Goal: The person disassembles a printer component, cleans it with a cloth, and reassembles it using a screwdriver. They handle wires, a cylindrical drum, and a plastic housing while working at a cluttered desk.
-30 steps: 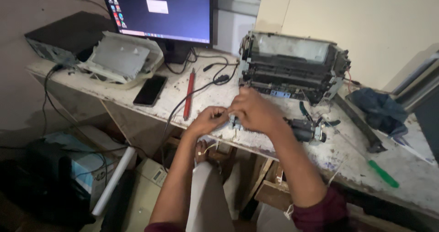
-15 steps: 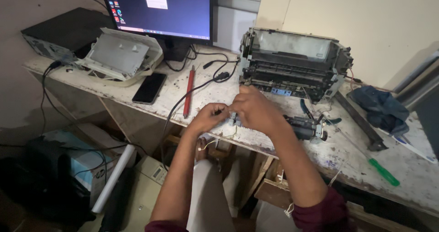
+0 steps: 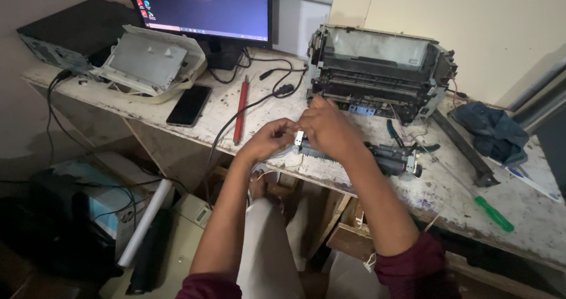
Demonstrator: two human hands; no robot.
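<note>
Both hands meet at the front edge of a worn white workbench [image 3: 448, 199]. My left hand [image 3: 270, 140] pinches the near end of a long dark printer assembly [image 3: 389, 157] that lies across the bench edge. My right hand [image 3: 323, 125] grips the same part from above, fingers curled over a small white piece [image 3: 299, 137] at its end. Just behind the hands stands a stripped grey printer chassis [image 3: 380, 69] with its covers off. Most of the part's left end is hidden under my fingers.
A red rod [image 3: 240, 109], a black phone [image 3: 188, 105], a removed white printer cover [image 3: 147, 60], a monitor [image 3: 203, 7] and black cables lie at the back left. A green-handled screwdriver [image 3: 492, 212], a dark bar [image 3: 463, 148] and blue cloth [image 3: 492, 131] lie right. Boxes and equipment crowd the floor.
Both hands stay on the dark assembly at the bench edge with only small finger shifts. The view has drifted slightly.
</note>
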